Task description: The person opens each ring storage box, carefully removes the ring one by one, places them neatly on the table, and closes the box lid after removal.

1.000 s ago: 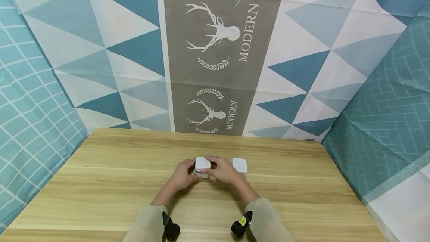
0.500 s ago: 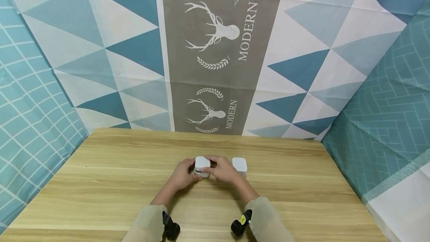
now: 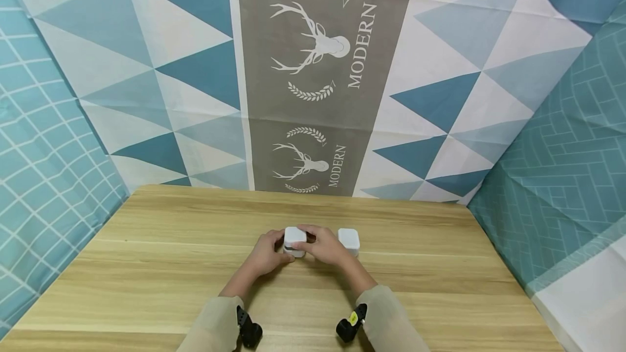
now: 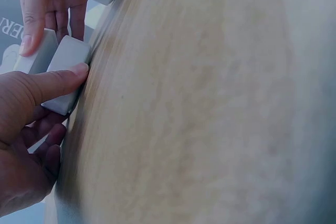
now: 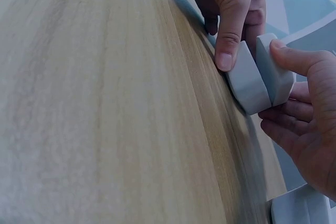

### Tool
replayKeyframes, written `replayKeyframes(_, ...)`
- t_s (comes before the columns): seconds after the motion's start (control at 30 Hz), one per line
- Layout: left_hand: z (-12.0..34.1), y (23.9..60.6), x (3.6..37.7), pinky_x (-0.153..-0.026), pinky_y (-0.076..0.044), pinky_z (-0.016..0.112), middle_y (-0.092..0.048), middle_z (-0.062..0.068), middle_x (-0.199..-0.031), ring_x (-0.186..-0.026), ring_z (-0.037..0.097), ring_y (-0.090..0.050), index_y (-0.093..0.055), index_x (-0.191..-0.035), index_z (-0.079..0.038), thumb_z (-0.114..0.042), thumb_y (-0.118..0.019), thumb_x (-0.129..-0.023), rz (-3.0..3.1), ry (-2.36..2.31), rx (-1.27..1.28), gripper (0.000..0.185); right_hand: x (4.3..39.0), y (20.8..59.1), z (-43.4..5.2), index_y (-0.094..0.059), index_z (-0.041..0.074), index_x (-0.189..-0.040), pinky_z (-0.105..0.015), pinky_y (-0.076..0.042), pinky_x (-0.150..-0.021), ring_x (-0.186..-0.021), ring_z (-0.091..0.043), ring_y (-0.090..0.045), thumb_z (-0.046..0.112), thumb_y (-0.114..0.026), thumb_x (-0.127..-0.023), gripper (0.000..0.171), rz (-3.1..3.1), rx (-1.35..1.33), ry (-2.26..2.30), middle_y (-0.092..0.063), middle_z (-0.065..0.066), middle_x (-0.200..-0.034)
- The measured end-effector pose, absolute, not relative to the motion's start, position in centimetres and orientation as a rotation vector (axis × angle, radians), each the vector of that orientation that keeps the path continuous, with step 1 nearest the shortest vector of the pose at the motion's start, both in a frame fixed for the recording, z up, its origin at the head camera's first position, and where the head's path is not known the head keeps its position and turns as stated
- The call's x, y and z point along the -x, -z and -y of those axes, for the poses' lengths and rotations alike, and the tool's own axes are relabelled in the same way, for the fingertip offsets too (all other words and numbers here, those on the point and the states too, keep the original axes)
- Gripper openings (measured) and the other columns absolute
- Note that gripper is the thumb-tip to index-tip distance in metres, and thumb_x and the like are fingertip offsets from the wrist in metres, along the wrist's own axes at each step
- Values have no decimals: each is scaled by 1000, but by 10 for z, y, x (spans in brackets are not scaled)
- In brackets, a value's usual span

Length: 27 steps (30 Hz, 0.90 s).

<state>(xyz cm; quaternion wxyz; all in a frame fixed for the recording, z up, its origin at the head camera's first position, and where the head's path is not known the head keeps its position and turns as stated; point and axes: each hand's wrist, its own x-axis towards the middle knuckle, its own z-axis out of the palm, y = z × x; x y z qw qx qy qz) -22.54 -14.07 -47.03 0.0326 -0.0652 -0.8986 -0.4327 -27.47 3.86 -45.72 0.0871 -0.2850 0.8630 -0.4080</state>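
Note:
Two small white rounded-square pieces, one over the other, lie between the hands near the middle of the wooden table. The lower piece [image 5: 247, 80] is close over the tabletop, its near side pinned by the left thumb. My left hand [image 3: 266, 254] grips it from the left, most fingers behind it. My right hand [image 3: 323, 244] pinches the upper piece [image 3: 295, 234] between thumb and fingers. A wedge-shaped gap shows between the pieces in the right wrist view, wide at the left-hand end and narrow toward the right-hand end.
A separate white rounded-square box [image 3: 349, 239] stands just right of the right hand. The wooden table [image 3: 171, 287] reaches back to a patterned cloth backdrop [image 3: 313, 96]. Tiled-pattern cloths hang at both sides.
The dark gap between the two white pieces has widened slightly, with the upper piece lifted a little at its left. Both hands stay in nearly the same place.

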Motion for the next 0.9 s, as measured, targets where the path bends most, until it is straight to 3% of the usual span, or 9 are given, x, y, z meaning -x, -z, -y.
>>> replayKeyframes(0.9, 141, 474, 225, -98, -40, 50, -54, 15, -110, -108, 29, -50, -48, -133, 4, -18, -79, -73, 2777, 1374, 130, 71, 274, 458, -40, -53, 8, -132, -36, -45, -100, -122, -22, -52, 45, -63, -86, 60, -2606, 881, 1167, -54, -9, -135)
